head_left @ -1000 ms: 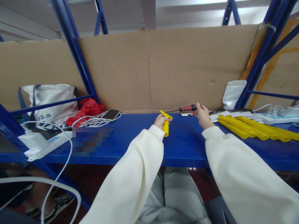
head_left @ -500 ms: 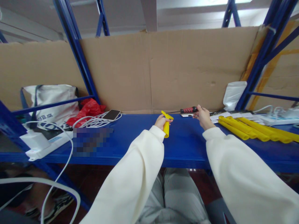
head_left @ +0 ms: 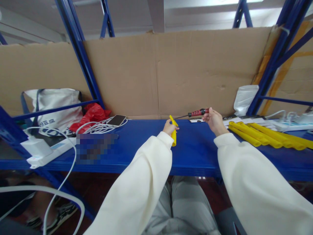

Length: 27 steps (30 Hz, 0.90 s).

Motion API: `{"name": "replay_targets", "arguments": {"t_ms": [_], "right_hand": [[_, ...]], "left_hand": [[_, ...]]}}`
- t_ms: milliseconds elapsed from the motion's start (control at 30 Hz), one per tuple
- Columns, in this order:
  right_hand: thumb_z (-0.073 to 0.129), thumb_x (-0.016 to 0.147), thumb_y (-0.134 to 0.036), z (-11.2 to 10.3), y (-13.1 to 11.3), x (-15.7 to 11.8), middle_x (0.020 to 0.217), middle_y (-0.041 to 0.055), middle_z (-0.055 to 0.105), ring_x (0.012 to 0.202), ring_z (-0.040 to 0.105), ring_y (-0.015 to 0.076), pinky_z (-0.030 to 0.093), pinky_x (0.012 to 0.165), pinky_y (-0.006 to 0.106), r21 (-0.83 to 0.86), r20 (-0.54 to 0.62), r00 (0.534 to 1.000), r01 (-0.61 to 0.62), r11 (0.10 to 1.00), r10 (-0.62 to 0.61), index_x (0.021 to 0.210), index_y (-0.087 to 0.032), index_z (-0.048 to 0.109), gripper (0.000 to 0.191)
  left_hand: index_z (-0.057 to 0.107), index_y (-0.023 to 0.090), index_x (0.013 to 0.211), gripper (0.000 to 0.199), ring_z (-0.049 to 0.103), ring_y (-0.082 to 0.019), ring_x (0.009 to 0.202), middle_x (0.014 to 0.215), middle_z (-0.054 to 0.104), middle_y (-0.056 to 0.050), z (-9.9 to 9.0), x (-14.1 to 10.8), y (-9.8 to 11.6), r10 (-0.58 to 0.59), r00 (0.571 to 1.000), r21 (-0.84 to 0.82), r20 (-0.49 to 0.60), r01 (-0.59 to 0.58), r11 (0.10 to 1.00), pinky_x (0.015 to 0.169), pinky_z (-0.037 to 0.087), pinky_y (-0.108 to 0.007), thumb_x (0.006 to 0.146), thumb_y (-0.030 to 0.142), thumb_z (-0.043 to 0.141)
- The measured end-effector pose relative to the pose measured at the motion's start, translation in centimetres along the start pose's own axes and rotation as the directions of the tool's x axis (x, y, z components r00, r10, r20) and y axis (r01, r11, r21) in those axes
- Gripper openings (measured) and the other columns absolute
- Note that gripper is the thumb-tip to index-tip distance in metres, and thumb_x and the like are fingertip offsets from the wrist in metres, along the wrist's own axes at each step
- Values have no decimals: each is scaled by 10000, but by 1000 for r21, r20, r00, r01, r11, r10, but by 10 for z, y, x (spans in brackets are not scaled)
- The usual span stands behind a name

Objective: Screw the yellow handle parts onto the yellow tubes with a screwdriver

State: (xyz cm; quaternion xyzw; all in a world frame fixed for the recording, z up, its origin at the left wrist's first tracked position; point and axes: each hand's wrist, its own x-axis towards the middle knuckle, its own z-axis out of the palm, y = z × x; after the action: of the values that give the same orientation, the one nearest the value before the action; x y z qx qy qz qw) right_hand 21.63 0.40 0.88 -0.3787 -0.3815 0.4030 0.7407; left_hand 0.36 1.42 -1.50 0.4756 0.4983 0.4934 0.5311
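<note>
Over the middle of the blue table, my left hand is closed around a yellow plastic piece, a tube-like body with a crosspiece at its top. My right hand grips the rear end of a screwdriver with a red and black handle. The screwdriver lies nearly level, its thin dark shaft pointing left. Its tip reaches the top of the yellow piece; whether it sits in a screw is too small to tell. Several yellow tubes lie side by side to the right of my right hand.
Cardboard stands along the back of the blue table. At left are a power strip, white cables, a phone, a red bag and a cloth bag. Another power strip lies right. A person's shoe shows lower left.
My right hand has shifted slightly right and up on the screwdriver, and its handle end is tilted a little higher. My left hand holds the yellow piece in nearly the same place.
</note>
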Motion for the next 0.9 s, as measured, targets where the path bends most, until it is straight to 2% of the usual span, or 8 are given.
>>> {"name": "replay_targets", "arguments": {"t_ms": [133, 300, 467, 567, 700, 800, 900], "right_hand": [[662, 973, -393, -1, 0, 1, 509, -48, 573, 421, 572, 93, 473, 423, 160, 13, 24, 1000, -18, 1000, 18, 752, -215, 488, 332], [785, 862, -447, -3, 3, 4, 439, -94, 466, 353, 450, 76, 377, 336, 154, -6, -40, 999, 25, 1000, -25, 715, -235, 439, 432], [769, 863, -415, -4, 5, 7, 413, -109, 382, 338, 374, 74, 342, 317, 167, -21, -99, 995, -12, 1000, 10, 704, -238, 446, 401], [767, 872, -466, -3, 4, 6, 420, -115, 346, 342, 355, 67, 335, 331, 161, 2, -40, 999, -12, 1000, 12, 725, -228, 483, 399], [670, 957, -470, 0, -1, 3, 476, -80, 435, 396, 449, 75, 385, 381, 151, 71, 10, 999, -53, 996, 52, 744, -220, 478, 380], [621, 997, -404, 0, -2, 3, 520, -65, 488, 424, 475, 77, 432, 421, 155, 75, 18, 996, -84, 994, 83, 744, -222, 457, 352], [686, 949, -444, -3, 0, 6, 519, -76, 464, 410, 447, 79, 426, 409, 163, 34, 51, 997, -68, 997, 66, 732, -232, 432, 396]], "left_hand": [[467, 215, 1456, 851, 635, -135, 654, 1020, 738, -85, -1, 4, -3, 10, 1000, 4, -11, -10, 1000, 556, 487, -211, 682, -40, 711], [473, 226, 1450, 826, 656, -141, 670, 1046, 726, -88, 0, 3, -3, 14, 1000, 31, -9, -13, 999, 522, 449, -194, 694, -36, 681], [496, 206, 1430, 804, 673, -149, 710, 1076, 702, -92, 1, 1, -3, 48, 999, 97, -20, -46, 994, 509, 410, -193, 688, -75, 626], [489, 179, 1436, 814, 691, -173, 746, 1056, 706, -101, 0, 1, -4, 56, 998, 165, -35, -50, 985, 528, 415, -206, 678, -86, 623], [479, 172, 1433, 807, 699, -182, 764, 1031, 715, -95, -1, 2, -4, 53, 998, 217, -38, -43, 975, 530, 411, -205, 682, -92, 612], [483, 165, 1422, 780, 693, -174, 739, 1013, 716, -94, -1, 3, -5, 50, 998, 202, -42, -40, 979, 517, 396, -202, 697, -94, 608], [491, 186, 1403, 771, 699, -175, 745, 1003, 716, -80, -1, 6, -6, 37, 998, 162, -52, -28, 986, 516, 395, -194, 693, -83, 625]]}}
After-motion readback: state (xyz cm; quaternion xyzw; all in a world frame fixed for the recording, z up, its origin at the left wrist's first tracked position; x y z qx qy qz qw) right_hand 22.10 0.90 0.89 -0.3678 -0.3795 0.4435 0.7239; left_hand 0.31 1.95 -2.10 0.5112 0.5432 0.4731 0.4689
